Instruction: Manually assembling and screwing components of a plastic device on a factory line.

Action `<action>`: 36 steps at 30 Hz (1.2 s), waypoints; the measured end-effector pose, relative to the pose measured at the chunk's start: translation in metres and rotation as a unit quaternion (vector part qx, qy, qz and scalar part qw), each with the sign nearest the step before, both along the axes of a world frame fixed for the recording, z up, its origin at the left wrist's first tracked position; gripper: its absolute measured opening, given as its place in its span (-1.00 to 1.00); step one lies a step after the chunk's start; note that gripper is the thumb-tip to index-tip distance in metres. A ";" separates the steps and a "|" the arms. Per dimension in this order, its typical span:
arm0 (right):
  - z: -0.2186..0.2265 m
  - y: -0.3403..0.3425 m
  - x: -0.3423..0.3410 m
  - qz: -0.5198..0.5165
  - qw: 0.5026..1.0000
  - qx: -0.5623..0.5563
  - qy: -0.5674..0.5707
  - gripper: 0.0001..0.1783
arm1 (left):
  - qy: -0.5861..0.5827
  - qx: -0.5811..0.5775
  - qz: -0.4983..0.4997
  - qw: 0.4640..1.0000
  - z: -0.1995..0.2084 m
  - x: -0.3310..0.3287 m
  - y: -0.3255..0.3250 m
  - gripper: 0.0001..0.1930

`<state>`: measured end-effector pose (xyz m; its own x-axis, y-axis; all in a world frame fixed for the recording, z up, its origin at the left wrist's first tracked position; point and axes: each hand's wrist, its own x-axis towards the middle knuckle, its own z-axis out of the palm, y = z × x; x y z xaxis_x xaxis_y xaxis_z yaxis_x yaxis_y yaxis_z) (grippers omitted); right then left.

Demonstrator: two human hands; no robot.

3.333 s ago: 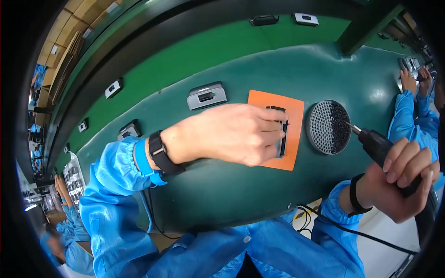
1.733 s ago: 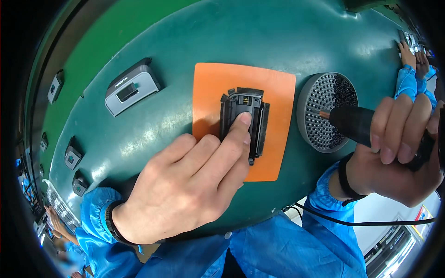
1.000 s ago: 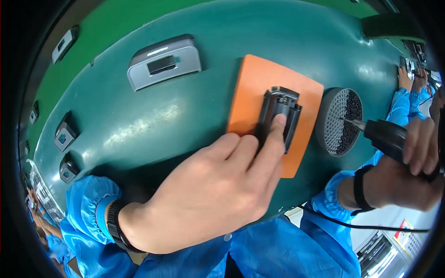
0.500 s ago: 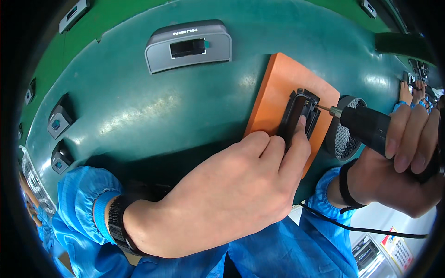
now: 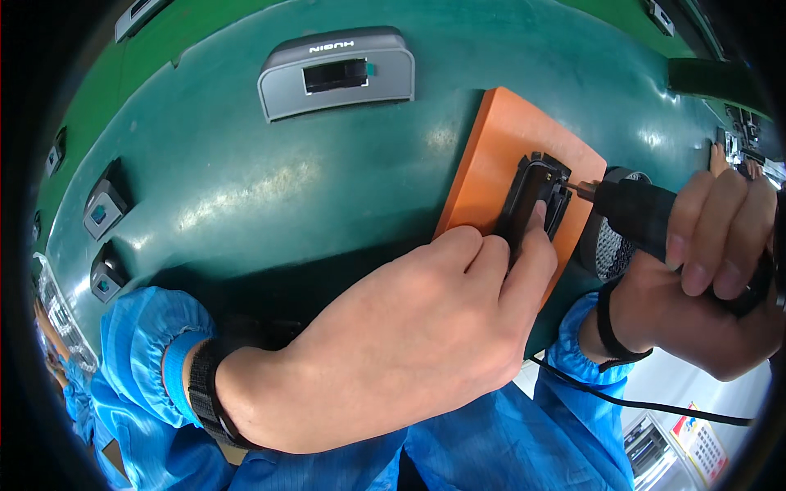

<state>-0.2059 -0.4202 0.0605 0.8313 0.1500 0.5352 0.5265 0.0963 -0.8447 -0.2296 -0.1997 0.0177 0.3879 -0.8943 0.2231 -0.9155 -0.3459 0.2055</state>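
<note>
An orange block (image 5: 479,168) lies on the green table, and on it rests a long black plastic part (image 5: 517,200). My left hand (image 5: 426,344) grips this part from the near side, its index fingertip pressing on top and the other fingers curled along its edge. In my right hand (image 5: 712,245) is a black electric screwdriver (image 5: 632,214), held nearly level. Its thin bit meets the right side of the part near the far end; any screw at the tip is too small to make out. A round dish (image 5: 610,255) of small metal pieces sits partly hidden below the screwdriver.
A grey device housing (image 5: 393,86) with a dark window stands at the far side. Two smaller-looking grey housings (image 5: 106,209) are at the left. A black cable (image 5: 647,405) runs below my right wrist. Another person's hand (image 5: 719,158) shows at the far right.
The screwdriver has come slightly closer to the black part, with less bit showing between them. My left hand keeps its grip. The whole view has shifted a little.
</note>
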 end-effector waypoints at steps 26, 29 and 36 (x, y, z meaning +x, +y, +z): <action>0.005 -0.074 -0.019 -0.106 0.994 0.027 -0.004 -0.57 | 0.051 0.064 0.013 0.997 0.018 0.011 -0.002 -0.61; 0.005 -0.084 -0.015 -0.075 0.996 -0.034 -0.047 -0.57 | 0.044 0.064 0.013 0.997 0.018 0.012 -0.002 -0.60; 0.003 -0.078 -0.011 -0.062 0.997 -0.027 -0.027 -0.61 | 0.037 0.057 0.016 0.998 0.017 0.012 -0.002 -0.65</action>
<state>-0.2171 -0.4986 0.0636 0.8151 0.0773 0.5741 0.5768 -0.0166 -0.8167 -0.2181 -0.2013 0.0344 0.4281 -0.8991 0.0910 -0.8876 -0.3994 0.2296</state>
